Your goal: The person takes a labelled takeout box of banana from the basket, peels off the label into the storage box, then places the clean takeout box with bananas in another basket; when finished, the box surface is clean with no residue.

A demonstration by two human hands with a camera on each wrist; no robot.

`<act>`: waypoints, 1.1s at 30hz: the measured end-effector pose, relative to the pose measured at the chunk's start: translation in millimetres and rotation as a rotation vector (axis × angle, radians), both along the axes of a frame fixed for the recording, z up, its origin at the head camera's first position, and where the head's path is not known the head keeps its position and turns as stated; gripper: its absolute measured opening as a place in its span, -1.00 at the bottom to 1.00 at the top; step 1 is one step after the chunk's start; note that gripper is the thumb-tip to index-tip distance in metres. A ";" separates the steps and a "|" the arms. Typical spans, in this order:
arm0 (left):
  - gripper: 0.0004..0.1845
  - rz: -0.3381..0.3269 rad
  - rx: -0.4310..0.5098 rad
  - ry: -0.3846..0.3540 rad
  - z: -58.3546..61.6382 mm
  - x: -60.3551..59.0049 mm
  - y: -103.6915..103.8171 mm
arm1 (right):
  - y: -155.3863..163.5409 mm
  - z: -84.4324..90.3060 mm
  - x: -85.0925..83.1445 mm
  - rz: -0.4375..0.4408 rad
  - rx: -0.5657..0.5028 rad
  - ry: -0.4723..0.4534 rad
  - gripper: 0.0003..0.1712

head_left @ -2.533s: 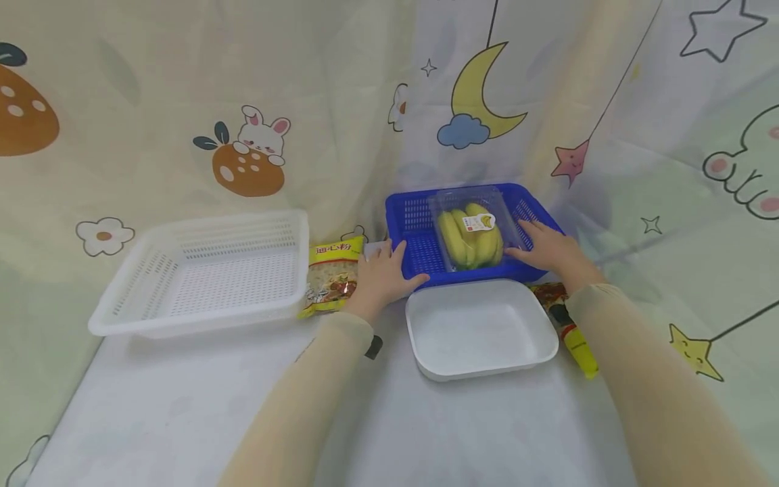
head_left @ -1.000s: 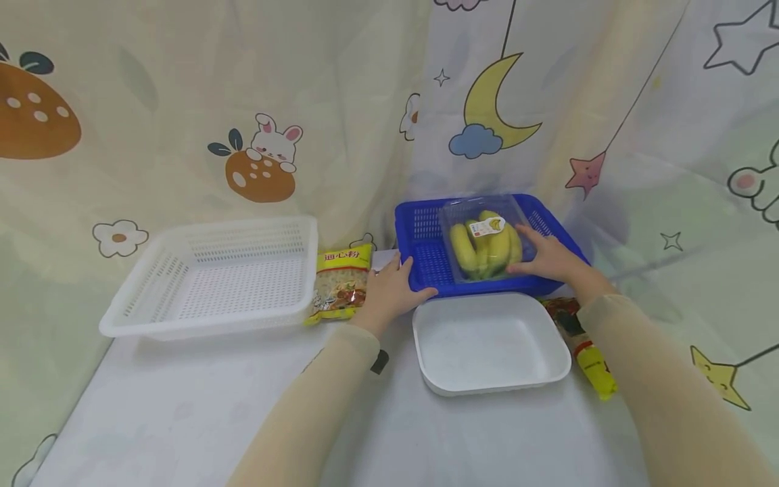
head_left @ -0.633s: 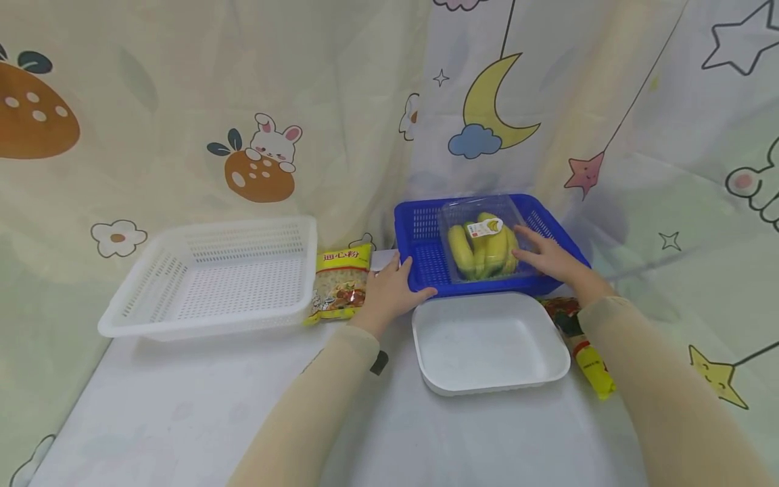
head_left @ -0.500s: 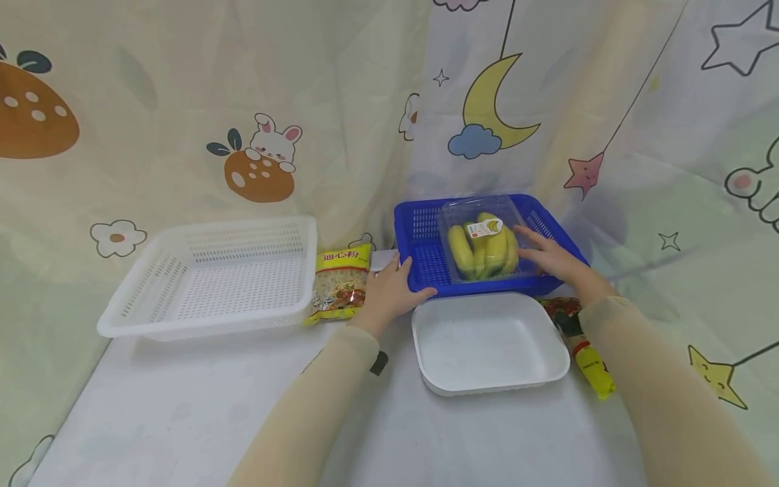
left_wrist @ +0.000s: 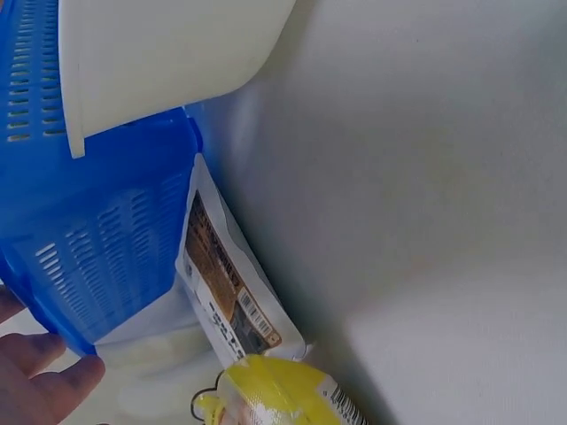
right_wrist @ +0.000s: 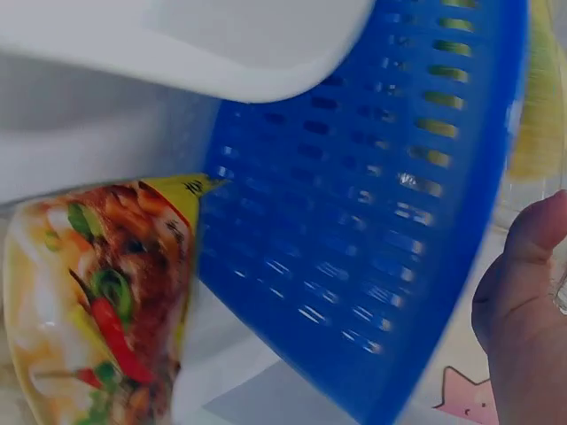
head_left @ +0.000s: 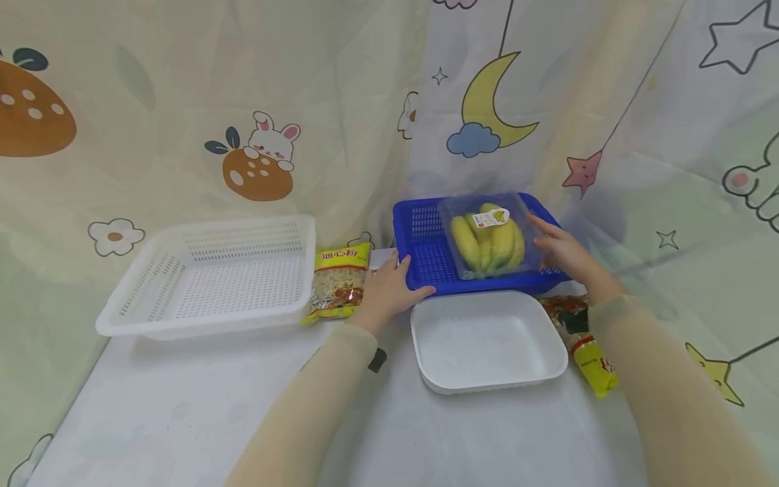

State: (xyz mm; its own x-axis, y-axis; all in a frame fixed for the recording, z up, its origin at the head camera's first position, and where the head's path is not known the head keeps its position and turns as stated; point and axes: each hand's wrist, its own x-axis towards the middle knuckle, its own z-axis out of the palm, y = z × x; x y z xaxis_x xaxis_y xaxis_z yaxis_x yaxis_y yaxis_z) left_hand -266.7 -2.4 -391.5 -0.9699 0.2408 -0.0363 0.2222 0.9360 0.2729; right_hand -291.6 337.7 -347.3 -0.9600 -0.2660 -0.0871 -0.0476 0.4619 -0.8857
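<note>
A clear plastic box of bananas [head_left: 487, 245] with a white label sits in the blue basket [head_left: 426, 267], toward its right side. My right hand [head_left: 566, 253] grips the box's right edge, with its fingers bent there; in the right wrist view a finger [right_wrist: 532, 239] meets clear plastic beyond the basket rim. My left hand [head_left: 389, 287] rests spread at the basket's front left corner, fingers straight and thumb by the front rim. Just left of it stands a yellow bag of pasta [head_left: 339, 283]. In the left wrist view its fingertips [left_wrist: 75, 376] touch the rim.
A white tray [head_left: 489, 341] stands right before the blue basket. At the left is a white perforated basket [head_left: 231, 284]. Another yellow food bag [head_left: 587, 352] lies under the right forearm. A white printed packet [left_wrist: 226, 283] leans near the blue basket. Patterned cloth [head_left: 347, 135] hangs behind.
The right hand came from beside the banana box onto its right edge and moved right; the box shifted right with it. The left hand stays at the basket's corner.
</note>
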 end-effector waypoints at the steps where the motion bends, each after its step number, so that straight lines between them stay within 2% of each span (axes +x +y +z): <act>1: 0.00 0.001 0.000 0.005 1.5 0.2 -1.2 | 0.5 2.1 0.0 0.001 -0.024 0.006 -0.34; 6: 0.03 0.012 0.045 0.045 13.1 -3.4 -10.1 | 0.9 17.1 0.1 0.002 -0.123 0.014 -0.36; 10: 0.03 0.035 0.155 0.048 29.3 -9.1 -20.0 | -4.4 32.8 5.6 -0.001 -0.136 0.013 -0.37; 14: -0.02 0.054 0.342 0.015 48.9 -13.2 -31.5 | -14.6 45.3 12.9 0.038 -0.131 0.013 -0.37; 19: -0.08 -0.011 0.581 -0.029 67.2 -20.0 -45.0 | -30.8 52.4 20.7 0.104 -0.086 -0.018 -0.36; 22: -0.06 -0.051 0.673 -0.059 73.1 -23.9 -52.2 | -40.2 53.9 25.9 0.139 -0.049 -0.036 -0.36; 28: -0.08 -0.043 0.825 -0.106 76.7 -24.0 -65.9 | -56.5 54.1 34.7 0.212 -0.054 -0.033 -0.38; 30: -0.14 -0.048 0.857 -0.130 76.5 -21.8 -70.5 | -60.4 53.3 37.3 0.240 -0.070 -0.035 -0.38; 33: -0.21 -0.064 0.857 -0.158 74.6 -16.8 -77.9 | -65.5 52.3 41.8 0.248 -0.086 -0.021 -0.38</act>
